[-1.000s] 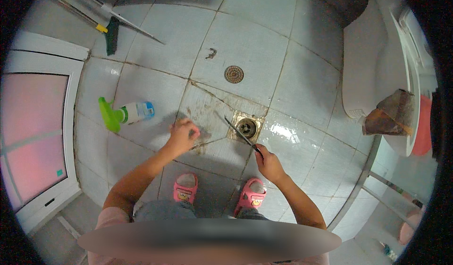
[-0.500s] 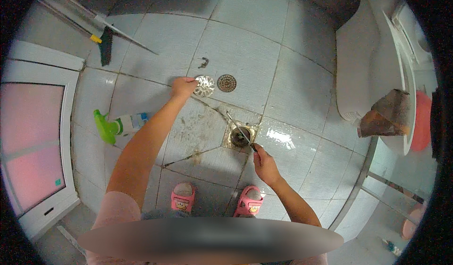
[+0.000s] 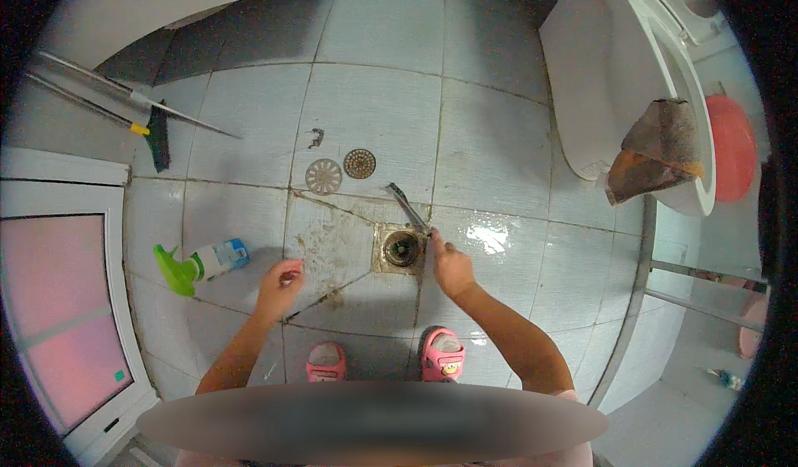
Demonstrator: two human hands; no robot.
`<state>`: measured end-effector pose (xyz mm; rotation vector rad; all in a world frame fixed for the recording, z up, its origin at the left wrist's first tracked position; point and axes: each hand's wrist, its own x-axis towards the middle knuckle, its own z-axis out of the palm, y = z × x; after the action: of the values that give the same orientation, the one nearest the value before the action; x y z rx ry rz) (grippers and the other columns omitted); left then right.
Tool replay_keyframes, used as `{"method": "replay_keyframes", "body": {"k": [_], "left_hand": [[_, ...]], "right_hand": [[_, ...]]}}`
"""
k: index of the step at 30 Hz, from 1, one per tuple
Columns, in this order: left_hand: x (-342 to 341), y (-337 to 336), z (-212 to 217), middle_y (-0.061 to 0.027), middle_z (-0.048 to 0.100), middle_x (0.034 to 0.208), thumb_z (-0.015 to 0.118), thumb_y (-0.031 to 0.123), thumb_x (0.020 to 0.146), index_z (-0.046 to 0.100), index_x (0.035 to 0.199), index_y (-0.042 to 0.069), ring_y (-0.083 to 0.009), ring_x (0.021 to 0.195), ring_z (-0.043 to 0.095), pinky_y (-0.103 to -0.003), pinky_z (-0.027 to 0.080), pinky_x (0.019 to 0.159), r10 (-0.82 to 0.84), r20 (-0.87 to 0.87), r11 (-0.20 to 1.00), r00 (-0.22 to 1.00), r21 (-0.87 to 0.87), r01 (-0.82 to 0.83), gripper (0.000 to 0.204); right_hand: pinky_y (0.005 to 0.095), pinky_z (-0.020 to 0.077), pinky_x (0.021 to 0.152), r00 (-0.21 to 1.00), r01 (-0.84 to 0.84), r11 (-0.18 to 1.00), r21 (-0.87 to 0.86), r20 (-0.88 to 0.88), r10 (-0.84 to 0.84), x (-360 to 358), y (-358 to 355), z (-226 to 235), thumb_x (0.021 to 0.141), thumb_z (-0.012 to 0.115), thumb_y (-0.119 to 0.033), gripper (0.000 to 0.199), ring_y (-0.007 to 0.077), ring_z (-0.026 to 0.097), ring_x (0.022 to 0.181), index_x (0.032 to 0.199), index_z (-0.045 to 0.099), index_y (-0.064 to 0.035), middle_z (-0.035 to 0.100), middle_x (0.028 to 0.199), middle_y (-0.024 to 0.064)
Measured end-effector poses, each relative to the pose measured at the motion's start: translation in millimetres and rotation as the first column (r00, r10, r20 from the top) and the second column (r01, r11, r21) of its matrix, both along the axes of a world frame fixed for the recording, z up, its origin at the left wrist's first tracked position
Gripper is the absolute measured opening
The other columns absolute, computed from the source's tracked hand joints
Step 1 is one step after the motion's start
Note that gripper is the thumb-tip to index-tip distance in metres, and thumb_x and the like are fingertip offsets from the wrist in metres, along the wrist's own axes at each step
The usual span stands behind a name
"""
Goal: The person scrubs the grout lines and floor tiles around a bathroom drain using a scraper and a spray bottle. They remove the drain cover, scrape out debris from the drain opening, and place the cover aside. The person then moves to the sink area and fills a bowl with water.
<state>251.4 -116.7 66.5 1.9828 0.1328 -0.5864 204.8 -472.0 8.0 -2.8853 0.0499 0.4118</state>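
My right hand (image 3: pixel 453 269) is closed on a long thin metal tool (image 3: pixel 409 209), its dark far end pointing away to the left. The tool lies across the far right corner of a square floor drain (image 3: pixel 379 261), whose round hole is uncovered. My left hand (image 3: pixel 278 291) hovers left of the drain over a stained tile, fingers loosely curled and apart, with nothing visible in them. Beyond the drain, a round slotted drain cover (image 3: pixel 323 176) lies flat beside a darker round perforated strainer (image 3: pixel 359 164). A small dark clump (image 3: pixel 316 138) sits just past them.
A spray bottle (image 3: pixel 218 259) with a green trigger head lies at the left. A floor squeegee (image 3: pixel 158 139) rests at the far left near a white-framed door (image 3: pixel 116 301). At the right stands a white toilet (image 3: pixel 582 76) with a brown cloth (image 3: pixel 657 151) on its rim. Pink sandals (image 3: pixel 443 355) are below.
My left hand has let go of the slotted cover beside the strainer and drawn back toward me. The tool in my right hand has swung from over the drain hole to its far right corner.
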Motion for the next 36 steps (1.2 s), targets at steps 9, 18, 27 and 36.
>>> {"method": "replay_keyframes", "body": {"k": [9, 18, 27, 36], "left_hand": [[-41.5, 149.7, -45.0, -0.0083, 0.053, 0.093, 0.068, 0.007, 0.069, 0.046, 0.108, 0.003, -0.0155, 0.078, 0.051, -0.028, 0.044, 0.069, 0.557, 0.193, 0.821, 0.808, 0.018, -0.571, 0.046], [10.6, 148.4, 1.3, -0.0132, 0.043, 0.111, 0.08, 0.019, 0.058, 0.028, 0.125, -0.003, -0.0241, 0.1, 0.047, -0.034, 0.041, 0.086, 0.264, 0.549, 0.887, 0.793, 0.185, -0.423, 0.088], [36.0, 117.8, 28.7, -0.0134, 0.049, 0.101, 0.073, 0.025, 0.067, 0.043, 0.113, -0.001, -0.0247, 0.094, 0.049, -0.035, 0.04, 0.08, 0.432, 0.682, 0.823, 0.591, -0.03, -0.567, 0.061], [15.0, 113.6, 36.8, -0.0155, 0.051, 0.09, 0.068, 0.026, 0.071, 0.049, 0.104, 0.001, -0.0315, 0.082, 0.048, -0.04, 0.038, 0.074, 0.355, 0.722, 0.816, 0.594, 0.07, -0.574, 0.045]], "right_hand": [[0.0427, 0.0484, 0.054, 0.999, 0.043, 0.999, -0.023, -0.025, -0.043, -20.2, -18.3, -10.3, 0.077, 0.049, -0.008, 0.059, 0.032, 0.06, 0.065, 0.131, 0.026, -0.005, 0.058, 0.077, 0.0199], [0.0455, 0.0465, 0.056, 0.983, 0.175, 0.974, 0.146, -0.079, -0.165, -17.4, -8.5, 30.7, 0.083, 0.038, -0.007, 0.035, 0.04, 0.057, 0.064, 0.118, 0.04, -0.0015, 0.058, 0.075, 0.026], [0.0433, 0.0462, 0.059, 0.996, 0.085, 0.911, 0.405, -0.052, -0.07, -7.1, -10.0, 107.5, 0.087, 0.04, -0.014, 0.028, 0.0415, 0.058, 0.072, 0.111, 0.048, -0.0011, 0.057, 0.076, 0.027], [0.0372, 0.0438, 0.055, 0.976, 0.215, 0.915, 0.343, -0.037, -0.215, 6.7, -17.8, 86.9, 0.086, 0.042, -0.011, 0.026, 0.0322, 0.058, 0.065, 0.107, 0.051, 0.0018, 0.058, 0.075, 0.0229]]}}
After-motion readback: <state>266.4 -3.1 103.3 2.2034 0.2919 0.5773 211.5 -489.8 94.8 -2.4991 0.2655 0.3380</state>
